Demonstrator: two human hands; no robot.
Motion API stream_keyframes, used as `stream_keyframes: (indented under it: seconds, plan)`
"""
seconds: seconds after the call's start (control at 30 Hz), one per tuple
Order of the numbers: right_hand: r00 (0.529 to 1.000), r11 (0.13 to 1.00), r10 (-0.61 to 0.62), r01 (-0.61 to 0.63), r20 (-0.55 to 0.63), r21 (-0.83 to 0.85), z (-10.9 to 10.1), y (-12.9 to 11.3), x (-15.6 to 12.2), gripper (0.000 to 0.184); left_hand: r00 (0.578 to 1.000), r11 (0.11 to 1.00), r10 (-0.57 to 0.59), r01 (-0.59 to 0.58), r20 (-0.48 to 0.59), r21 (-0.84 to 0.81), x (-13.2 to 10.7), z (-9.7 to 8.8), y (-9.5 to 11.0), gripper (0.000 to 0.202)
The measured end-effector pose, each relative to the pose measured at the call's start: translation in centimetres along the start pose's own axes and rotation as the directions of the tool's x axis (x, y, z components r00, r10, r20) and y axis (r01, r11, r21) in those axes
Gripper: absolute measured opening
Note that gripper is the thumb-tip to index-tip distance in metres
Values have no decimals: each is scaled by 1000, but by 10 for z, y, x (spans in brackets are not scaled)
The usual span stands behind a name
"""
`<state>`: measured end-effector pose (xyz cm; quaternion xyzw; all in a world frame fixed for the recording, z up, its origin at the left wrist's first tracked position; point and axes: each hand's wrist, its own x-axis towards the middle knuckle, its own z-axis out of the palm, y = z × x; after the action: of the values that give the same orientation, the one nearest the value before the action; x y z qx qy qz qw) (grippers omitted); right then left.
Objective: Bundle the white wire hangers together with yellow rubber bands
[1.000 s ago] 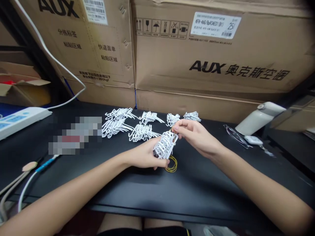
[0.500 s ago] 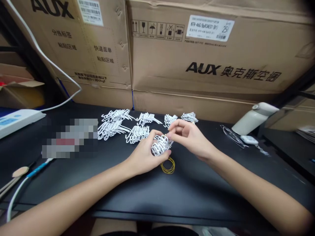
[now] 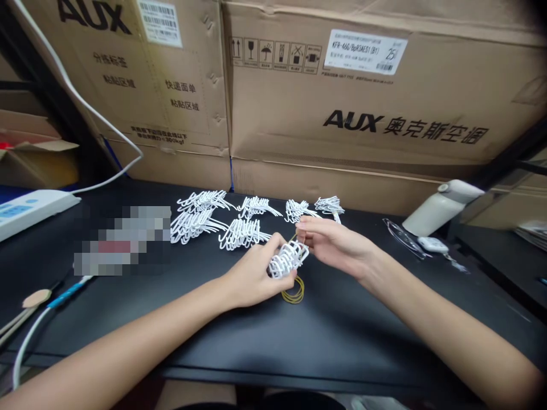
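My left hand [image 3: 252,276] is closed around a bundle of white plastic hooks [image 3: 287,259] held just above the black table [image 3: 299,336]. My right hand [image 3: 331,242] pinches a yellow rubber band at the bundle's far end; the band there is thin and barely visible. More yellow rubber bands [image 3: 293,290] lie on the table right below the bundle. Several other bundles of white hooks [image 3: 222,219] lie in rows behind my hands.
Large AUX cardboard boxes [image 3: 363,102] stand along the table's back edge. A white power strip [image 3: 29,208] and its cable lie at the left. A white bottle [image 3: 440,208] lies on its side at the right, with a small badge reel [image 3: 431,244] beside it. A blue-tipped cable [image 3: 64,293] is at front left.
My hands stay on the same bundle; the bundle turned and dropped slightly, and my right hand's fingers shifted from above it to its far end.
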<state>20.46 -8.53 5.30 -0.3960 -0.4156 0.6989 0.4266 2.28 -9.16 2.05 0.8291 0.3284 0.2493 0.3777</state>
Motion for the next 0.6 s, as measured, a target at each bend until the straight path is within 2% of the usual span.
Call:
stream_keyframes:
  seconds: [0.13,0.23,0.3,0.37,0.47,0.53,0.6]
  plan:
    - [1000,1000,10,-10,-1,-11,1,3,1,26,998,998,57,-57,-1,41,0,-1,-1,23]
    - [996,999,-37,36,-87,-23,1,2,2,26,991,988,110,-100,-81,120,-1,-3,-3,46]
    - [995,998,-50,47,-90,-32,-1,0,4,25,977,973,160,-132,-138,191,-1,-4,-6,60]
    - [997,997,-65,63,-47,-51,-3,-2,5,25,970,961,191,-153,-152,229,-1,-5,-10,61]
    - [993,989,-115,114,-5,-95,-6,-2,6,23,962,966,167,-116,-215,229,1,-7,-14,54]
    - [994,991,-110,109,1,-75,-7,-1,8,23,952,977,144,-94,-271,190,3,-8,-15,50]
    - [998,998,-61,61,5,5,-9,0,10,25,956,992,111,-93,-272,80,5,-10,-15,46]
